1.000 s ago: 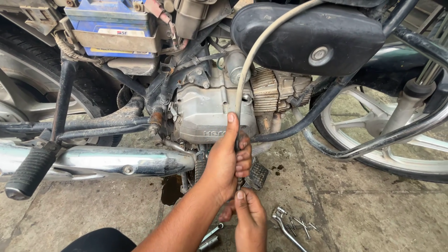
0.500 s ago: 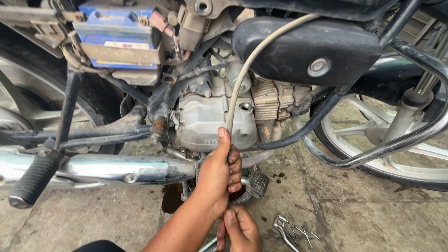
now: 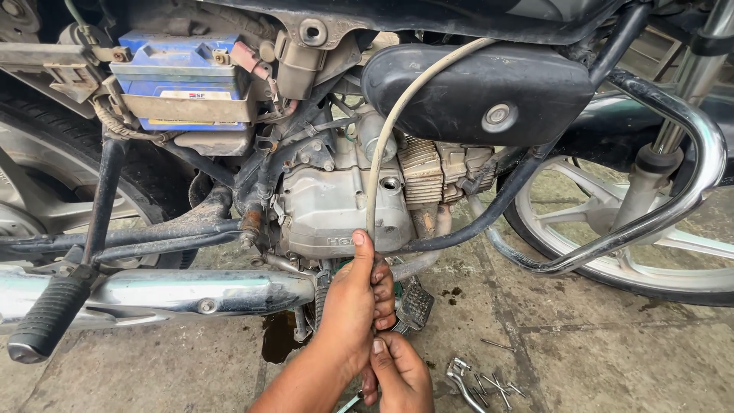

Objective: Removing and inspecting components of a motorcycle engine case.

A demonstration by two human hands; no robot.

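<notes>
Two hands work low beside the motorcycle's grey metal engine casing (image 3: 336, 210). Left hand (image 3: 353, 306) is wrapped tight around the lower end of the pale cream cable (image 3: 397, 115), which arcs up toward the far black side cover (image 3: 489, 92). Right hand (image 3: 401, 375), just nearer, is curled below it; what it grips is hidden. Small metal tools (image 3: 478, 378) lie right on the concrete floor (image 3: 596, 352).

blue battery (image 3: 183, 65) left of the black cover (image 3: 478, 88); cream cable (image 3: 397, 126), silver engine (image 3: 336, 206), grey floor (image 3: 596, 344).
</notes>
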